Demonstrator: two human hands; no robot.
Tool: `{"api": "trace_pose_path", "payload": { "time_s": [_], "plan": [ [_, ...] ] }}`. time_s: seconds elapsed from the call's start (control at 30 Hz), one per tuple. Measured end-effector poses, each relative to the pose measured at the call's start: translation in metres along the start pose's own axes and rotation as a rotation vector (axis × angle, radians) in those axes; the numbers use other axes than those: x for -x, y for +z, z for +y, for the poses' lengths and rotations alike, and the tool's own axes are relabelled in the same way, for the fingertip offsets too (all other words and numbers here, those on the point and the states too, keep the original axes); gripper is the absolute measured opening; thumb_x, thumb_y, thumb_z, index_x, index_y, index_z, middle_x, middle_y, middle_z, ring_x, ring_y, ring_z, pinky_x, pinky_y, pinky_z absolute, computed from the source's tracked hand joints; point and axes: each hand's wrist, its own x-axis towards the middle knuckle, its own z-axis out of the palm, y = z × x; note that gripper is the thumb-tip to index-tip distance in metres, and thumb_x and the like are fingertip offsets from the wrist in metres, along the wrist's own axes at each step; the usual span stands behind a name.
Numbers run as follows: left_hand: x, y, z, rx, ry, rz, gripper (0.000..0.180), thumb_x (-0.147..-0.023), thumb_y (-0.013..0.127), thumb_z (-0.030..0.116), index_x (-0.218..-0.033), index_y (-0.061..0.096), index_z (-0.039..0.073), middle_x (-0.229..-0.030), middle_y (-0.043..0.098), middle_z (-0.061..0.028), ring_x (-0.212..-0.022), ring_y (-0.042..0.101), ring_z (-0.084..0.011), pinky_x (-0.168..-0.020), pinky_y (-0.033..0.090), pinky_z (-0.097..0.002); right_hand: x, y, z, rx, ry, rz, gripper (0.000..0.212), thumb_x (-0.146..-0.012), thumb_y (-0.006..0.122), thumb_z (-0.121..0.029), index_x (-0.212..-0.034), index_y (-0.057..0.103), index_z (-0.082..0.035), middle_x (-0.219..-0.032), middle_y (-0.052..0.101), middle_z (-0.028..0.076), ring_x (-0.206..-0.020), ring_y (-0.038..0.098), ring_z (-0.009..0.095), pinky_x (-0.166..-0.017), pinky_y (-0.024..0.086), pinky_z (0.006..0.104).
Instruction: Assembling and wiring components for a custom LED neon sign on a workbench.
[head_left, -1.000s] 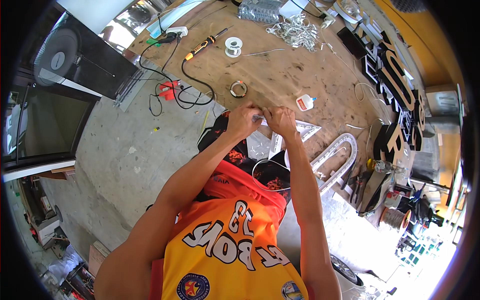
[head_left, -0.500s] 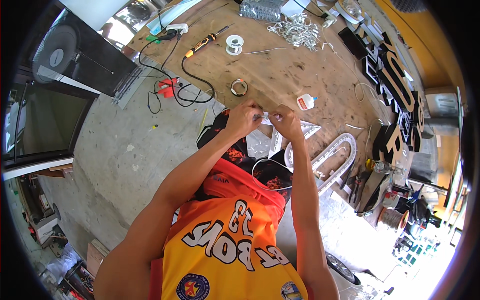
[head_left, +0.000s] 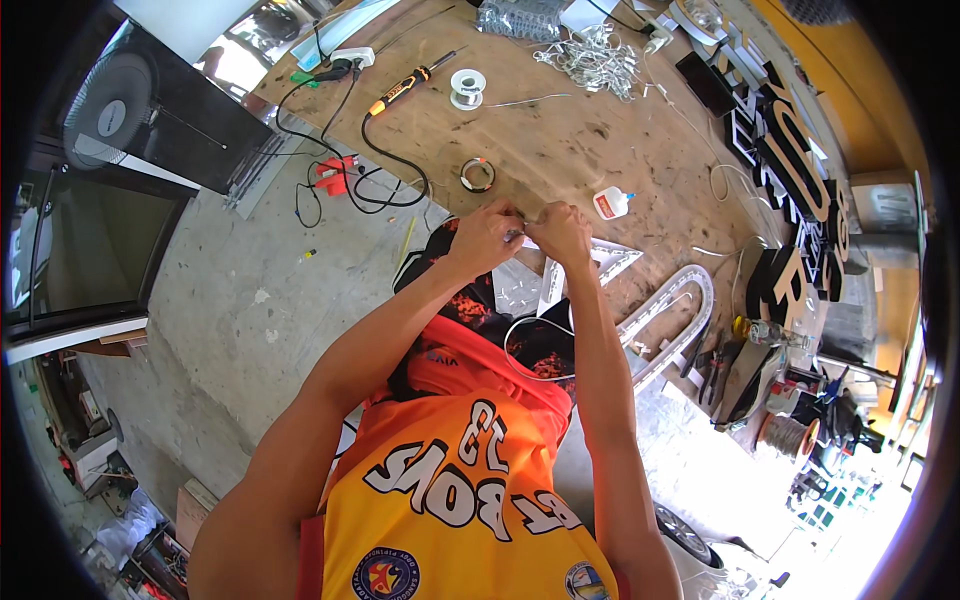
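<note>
White angular frame (head_left: 550, 287) at table (head_left: 540, 140) edge; pointed corner aims right, long axis partly hidden; left hand (head_left: 486, 238) pinches small pale piece (head_left: 514, 236); right hand (head_left: 562, 236) bunched alongside, cannot tell hold.

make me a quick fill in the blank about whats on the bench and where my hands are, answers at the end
1. The orange-and-black soldering iron lies to the ____ of the white spool of silvery wire in the picture.
2. The small white plastic squeeze bottle has a ____ tip.
3. Between your bare left hand and bare right hand, the ____ one is nearer that bottle.

Missing words: left; blue; right
</note>
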Motion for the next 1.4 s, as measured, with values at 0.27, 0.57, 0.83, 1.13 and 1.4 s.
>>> {"api": "trace_pose_path", "payload": {
  "time_s": [0.27, 0.57, 0.83, 1.13, 1.4],
  "plan": [
    [0.000, -0.003, 0.000, 0.023, 0.010, -0.025, 0.010, -0.076, 0.074, 0.019, -0.079, 0.071, 0.010, -0.091, 0.061, -0.0028, -0.085, 0.065, -0.0255, -0.073, 0.055, -0.0381, -0.006, 0.000, 0.001, 0.144, -0.124, -0.032, 0.030, -0.072, 0.072, -0.027, -0.081, 0.073, 0.002, -0.084, 0.069, 0.028, -0.087, 0.070, 0.043, -0.077, 0.056, 0.0486],
    [0.002, -0.006, -0.003, 0.043, 0.057, 0.016, 0.013, -0.077, 0.076, 0.019, -0.086, 0.073, 0.010, -0.092, 0.062, -0.0022, -0.085, 0.065, -0.0246, -0.073, 0.054, -0.0371, 0.036, -0.037, 0.060, -0.393, 0.109, 0.313, 0.031, -0.077, 0.075, -0.028, -0.085, 0.071, 0.002, -0.077, 0.070, 0.020, -0.068, 0.068, 0.034, -0.071, 0.055, 0.0451],
    [-0.003, -0.005, -0.002, 0.073, 0.122, -0.033, 0.013, -0.079, 0.077, 0.019, -0.086, 0.073, 0.010, -0.092, 0.061, -0.0021, -0.084, 0.064, -0.0250, -0.072, 0.054, -0.0371, 0.005, -0.010, 0.118, -0.393, 0.119, 0.686, 0.037, -0.079, 0.078, -0.027, -0.105, 0.071, -0.002, -0.081, 0.068, 0.010, -0.076, 0.063, 0.017, -0.071, 0.050, 0.0334],
    [-0.002, -0.009, -0.003, -0.032, 0.183, -0.093, 0.019, -0.082, 0.075, 0.018, -0.098, 0.073, 0.008, -0.099, 0.062, -0.0047, -0.084, 0.064, -0.0262, -0.073, 0.054, -0.0367, 0.013, -0.047, 0.115, -0.728, -0.105, 0.098, 0.036, -0.085, 0.074, -0.018, -0.115, 0.069, 0.000, -0.093, 0.072, 0.012, -0.083, 0.065, 0.016, -0.078, 0.051, 0.0326],
    [-0.002, -0.008, 0.001, -0.145, 0.207, -0.136, 0.019, -0.084, 0.072, 0.019, -0.101, 0.071, 0.009, -0.099, 0.060, -0.0046, -0.085, 0.063, -0.0263, -0.071, 0.054, -0.0385, 0.013, -0.067, 0.102, -0.506, -0.141, -0.161, 0.030, -0.082, 0.077, -0.014, -0.109, 0.073, -0.002, -0.090, 0.073, 0.011, -0.077, 0.064, 0.018, -0.073, 0.049, 0.0344]
  ]
}}
